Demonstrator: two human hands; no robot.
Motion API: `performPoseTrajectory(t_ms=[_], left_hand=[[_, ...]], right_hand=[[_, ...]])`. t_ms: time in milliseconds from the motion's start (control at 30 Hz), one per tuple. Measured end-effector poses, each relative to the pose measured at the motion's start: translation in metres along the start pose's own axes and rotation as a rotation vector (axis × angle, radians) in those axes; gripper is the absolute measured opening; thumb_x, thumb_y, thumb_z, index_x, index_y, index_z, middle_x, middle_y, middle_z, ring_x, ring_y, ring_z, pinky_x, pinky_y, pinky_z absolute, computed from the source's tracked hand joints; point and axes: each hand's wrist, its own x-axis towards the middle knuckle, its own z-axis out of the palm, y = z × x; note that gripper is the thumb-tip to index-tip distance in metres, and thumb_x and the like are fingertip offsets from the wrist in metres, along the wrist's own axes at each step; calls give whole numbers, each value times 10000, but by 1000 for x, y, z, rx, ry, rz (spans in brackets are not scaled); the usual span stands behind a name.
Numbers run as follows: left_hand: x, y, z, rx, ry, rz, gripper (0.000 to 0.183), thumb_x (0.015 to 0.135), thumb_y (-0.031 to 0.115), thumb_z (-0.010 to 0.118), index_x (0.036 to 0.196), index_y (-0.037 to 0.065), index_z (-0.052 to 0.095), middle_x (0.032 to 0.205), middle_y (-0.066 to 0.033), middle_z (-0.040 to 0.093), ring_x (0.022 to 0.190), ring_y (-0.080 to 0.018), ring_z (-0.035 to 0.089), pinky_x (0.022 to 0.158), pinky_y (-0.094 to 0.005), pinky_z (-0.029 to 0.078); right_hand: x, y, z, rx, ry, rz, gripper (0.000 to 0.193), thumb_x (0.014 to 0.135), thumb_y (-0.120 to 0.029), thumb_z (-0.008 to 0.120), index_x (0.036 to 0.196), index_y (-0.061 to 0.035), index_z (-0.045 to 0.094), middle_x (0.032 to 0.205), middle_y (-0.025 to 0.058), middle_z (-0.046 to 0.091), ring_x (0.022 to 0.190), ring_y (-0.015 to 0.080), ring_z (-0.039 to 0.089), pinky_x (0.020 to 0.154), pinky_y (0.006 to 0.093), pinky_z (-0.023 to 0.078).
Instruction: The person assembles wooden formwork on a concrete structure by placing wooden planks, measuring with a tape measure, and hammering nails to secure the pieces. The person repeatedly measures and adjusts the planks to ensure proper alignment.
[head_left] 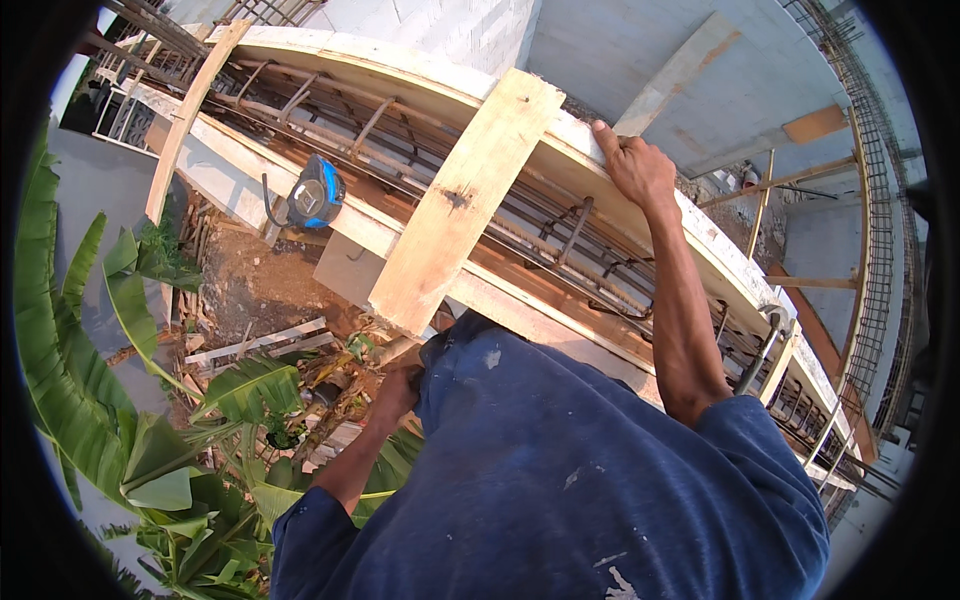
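Note:
My right hand (pixel 637 172) grips the top edge of the far formwork board (pixel 590 150), with the thumb along the edge and the other fingers partly out of sight. My left hand (pixel 402 388) is low beside the hem of my blue shirt, below the near formwork board (pixel 510 310); its fingers are mostly hidden. Between the two boards runs a cage of steel reinforcing bars (pixel 575 232). A wide wooden cross-piece (pixel 465 195) spans both boards in front of me. To its left, a blue and black tape measure (pixel 317 192) sits at the near board.
Another wooden strip (pixel 197 110) crosses the form farther left. What looks like a hammer (pixel 765 345) hangs at the form's right part. Below left are banana leaves (pixel 80 340), bare soil (pixel 260 270) and scrap wood (pixel 270 343). Grey walls (pixel 640 60) and wooden props (pixel 855 200) stand beyond.

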Motion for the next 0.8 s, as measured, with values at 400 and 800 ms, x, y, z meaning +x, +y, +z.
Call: performPoseTrajectory(t_ms=[400, 800], left_hand=[[-30, 167, -133, 32, 597, 594, 286, 777, -108, 597, 1018, 16, 689, 978, -111, 567, 905, -281, 591, 770, -390, 478], [44, 215, -166, 384, 254, 921, 249, 764, -69, 603, 972, 22, 704, 960, -99, 599, 994, -293, 571, 845, -404, 493]], right_hand=[[-1, 0, -1, 3, 14, -22, 849, 937, -730, 256, 989, -45, 755, 863, 246, 708, 897, 401, 686, 828, 474, 515], [-3, -2, -2, 25, 3, -9, 849, 953, -707, 258, 922, -21, 757, 802, 251, 699, 872, 398, 693, 805, 476, 518]])
